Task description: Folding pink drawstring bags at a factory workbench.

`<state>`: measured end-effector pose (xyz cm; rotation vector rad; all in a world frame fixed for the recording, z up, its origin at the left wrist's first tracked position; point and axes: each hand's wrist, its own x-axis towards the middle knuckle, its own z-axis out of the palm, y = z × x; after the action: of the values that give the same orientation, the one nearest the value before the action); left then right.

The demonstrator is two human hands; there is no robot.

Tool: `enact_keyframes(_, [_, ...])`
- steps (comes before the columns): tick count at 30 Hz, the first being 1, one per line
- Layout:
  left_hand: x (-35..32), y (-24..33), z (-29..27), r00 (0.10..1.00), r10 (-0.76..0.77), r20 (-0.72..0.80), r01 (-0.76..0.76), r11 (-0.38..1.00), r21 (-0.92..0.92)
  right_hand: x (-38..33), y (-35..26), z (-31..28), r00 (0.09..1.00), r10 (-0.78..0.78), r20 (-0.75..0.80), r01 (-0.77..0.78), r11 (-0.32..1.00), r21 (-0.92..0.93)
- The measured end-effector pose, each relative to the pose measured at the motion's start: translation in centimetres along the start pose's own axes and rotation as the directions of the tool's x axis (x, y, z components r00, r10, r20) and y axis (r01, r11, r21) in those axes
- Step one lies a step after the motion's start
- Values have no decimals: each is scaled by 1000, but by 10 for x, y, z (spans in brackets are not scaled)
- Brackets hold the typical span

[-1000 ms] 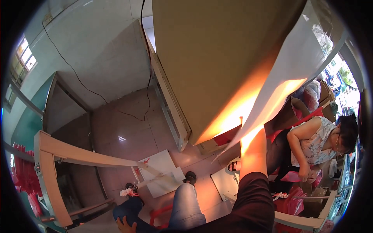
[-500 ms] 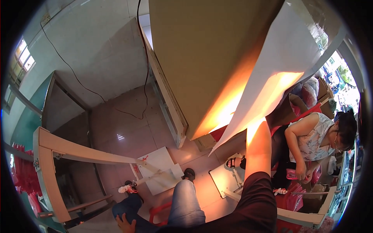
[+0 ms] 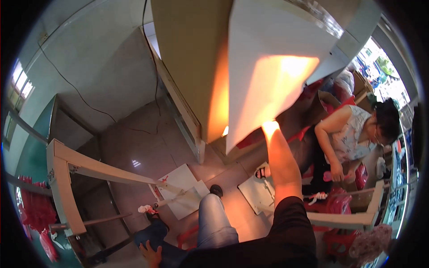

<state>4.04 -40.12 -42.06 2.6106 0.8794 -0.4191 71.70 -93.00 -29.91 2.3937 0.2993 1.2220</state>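
Note:
My left hand lies on my dark-blue-trousered left thigh at the lower edge, fingers apart and holding nothing. My right arm reaches forward and up from a dark sleeve. Its hand is hidden behind a large white sheet, so I cannot see what it touches or holds. The sheet hangs with its pointed lower corner beside my forearm, and a bright orange glow falls across it and my wrist. Left of it stands a tall tan panel, lit orange along its right edge.
A beige metal frame curves across the left, with red plastic pieces hanging beside it. White boards are on the tiled floor near my foot. At right, another person sits handling pink items. A thin cable runs down the wall.
The white sheet has swung left across the tan panel, covering more of it. My right forearm has shifted left with it. My left hand stays on my thigh.

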Motion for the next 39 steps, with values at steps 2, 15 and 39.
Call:
enact_keyframes(2, [3, -1, 6, 1000, 27, -15, -27, 1000, 12, -22, 8, -12, 1000, -6, -3, 6, 998, -64])
enact_keyframes(15, [-16, -12, 7, 990, 82, -115, -95, 989, -113, -36, 9, -174, 886, 443, -134, -186, 605, 774])
enact_keyframes(39, [-14, 252, -113, 656, 737, 163, 240, 2, -971, -137, -75, -467, 631, -411, 657, -583, -810, 53])
